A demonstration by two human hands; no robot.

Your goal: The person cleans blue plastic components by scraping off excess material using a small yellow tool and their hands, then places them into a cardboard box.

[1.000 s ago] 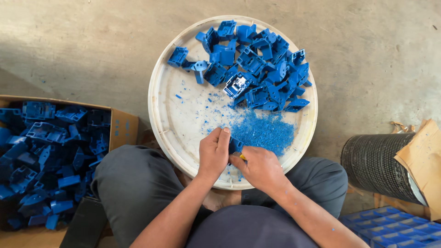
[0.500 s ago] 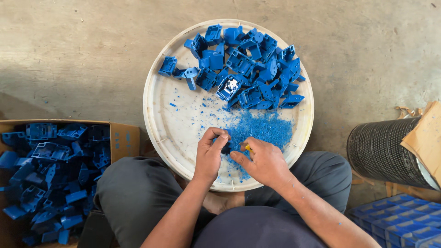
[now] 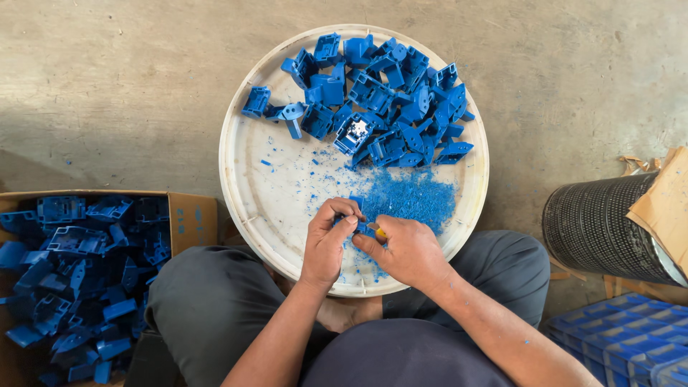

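A: What was held, and by which hand?

B: A small blue plastic part (image 3: 356,206) was pinched in the fingers of the left hand (image 3: 328,242), approx. over the near edge of a round white tray (image 3: 247,186). The right hand (image 3: 403,249) was clenched on a small tool with a yellow bit (image 3: 378,232), pressed up against the same part. Both hands were seen touching, w/ thumbs close together.

A: What was seen on the tray?

B: A heap of blue plastic parts (image 3: 387,100) was piled at the far side. A patch of fine blue shavings (image 3: 405,197) was spread just beyond the hands, btwn them and the heap.

A: And around it?

B: The tray was set on a concrete floor (image 3: 107,79), partly over the lap of the seated person. A cardboard box (image 3: 195,215) filled w/ more blue parts was placed at the left. A black mesh cylinder (image 3: 598,226) was seen at the right, and blue bins (image 3: 631,333) at the bottom right corner.
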